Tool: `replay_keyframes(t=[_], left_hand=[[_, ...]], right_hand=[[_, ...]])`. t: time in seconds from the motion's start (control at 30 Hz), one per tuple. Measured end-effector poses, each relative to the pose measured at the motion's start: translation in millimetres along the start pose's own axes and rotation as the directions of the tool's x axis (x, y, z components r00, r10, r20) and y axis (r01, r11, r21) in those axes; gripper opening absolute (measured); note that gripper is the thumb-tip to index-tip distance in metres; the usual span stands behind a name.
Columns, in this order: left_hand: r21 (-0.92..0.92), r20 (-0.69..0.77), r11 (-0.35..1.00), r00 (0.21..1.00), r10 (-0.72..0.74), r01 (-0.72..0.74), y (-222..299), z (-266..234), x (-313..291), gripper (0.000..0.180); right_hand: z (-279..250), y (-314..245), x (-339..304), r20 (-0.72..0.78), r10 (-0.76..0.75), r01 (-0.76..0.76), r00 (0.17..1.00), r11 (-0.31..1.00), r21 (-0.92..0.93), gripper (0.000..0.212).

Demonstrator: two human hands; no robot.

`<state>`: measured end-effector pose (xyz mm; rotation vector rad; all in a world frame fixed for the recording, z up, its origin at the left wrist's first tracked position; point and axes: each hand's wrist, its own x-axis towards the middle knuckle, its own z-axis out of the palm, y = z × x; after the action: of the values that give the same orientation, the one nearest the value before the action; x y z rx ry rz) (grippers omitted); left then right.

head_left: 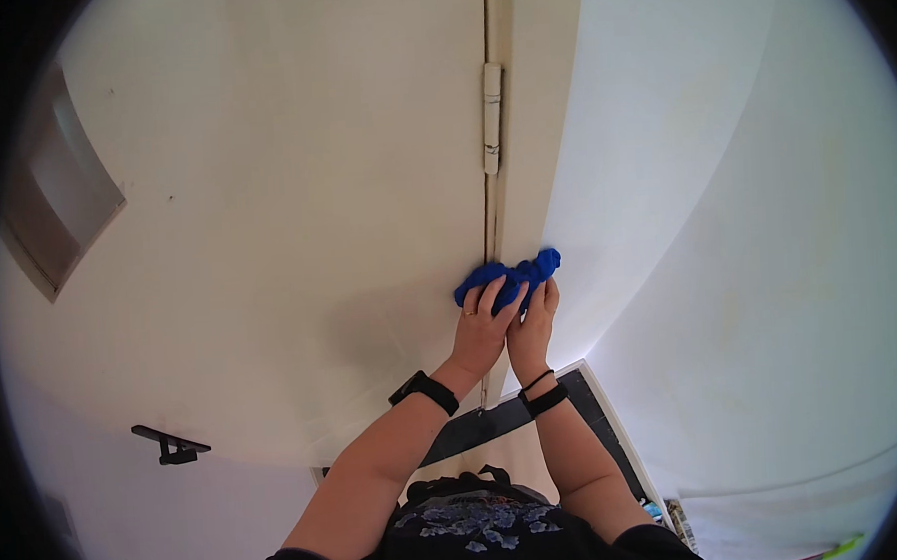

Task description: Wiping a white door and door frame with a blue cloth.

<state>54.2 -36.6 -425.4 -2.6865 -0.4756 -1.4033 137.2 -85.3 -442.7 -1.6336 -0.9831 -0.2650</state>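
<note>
Blue cloth [510, 283] under left hand [483, 327], right hand [535, 328], door edge [484, 218] behind, room alongside

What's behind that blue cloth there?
The seam between the door and its frame meets the blue cloth from above. The surface directly behind cannot be seen: the cloth, with the left hand and right hand on it, covers that stretch.

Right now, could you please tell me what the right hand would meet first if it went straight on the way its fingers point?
The right hand would first meet the blue cloth, which it appears to touch; beyond that, probably the cream door frame, though depth is unclear.
</note>
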Motion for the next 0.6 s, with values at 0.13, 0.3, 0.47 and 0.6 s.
replay_keyframes(t=[0.13, 0.3, 0.47, 0.6], left_hand=[[-0.038, 0.017, 0.998, 0.998, -0.054, 0.054, 1.9, -7.9, 1.1, 0.055], [-0.128, -0.055, 0.987, 0.993, -0.109, 0.101, 11.7, -28.9, 15.6, 0.055], [-0.039, -0.332, 0.998, 0.941, -0.061, 0.050, 12.2, -77.6, 58.4, 0.054], [-0.014, -0.463, 1.000, 0.886, -0.027, 0.024, 6.5, -111.9, 88.7, 0.053]], right_hand=[[-11.2, -18.5, 0.4, 0.096, 0.125, -0.128, 0.988, 0.991, 0.025, 0.061], [-22.7, -45.5, -0.2, 0.063, 0.054, -0.063, 0.997, 0.987, 0.150, 0.062], [-45.4, -107.1, 29.5, 0.006, -0.086, 0.079, 0.996, 0.933, 0.352, 0.061], [-50.1, -143.1, 66.3, -0.028, -0.255, 0.250, 0.966, 0.911, 0.328, 0.054]])
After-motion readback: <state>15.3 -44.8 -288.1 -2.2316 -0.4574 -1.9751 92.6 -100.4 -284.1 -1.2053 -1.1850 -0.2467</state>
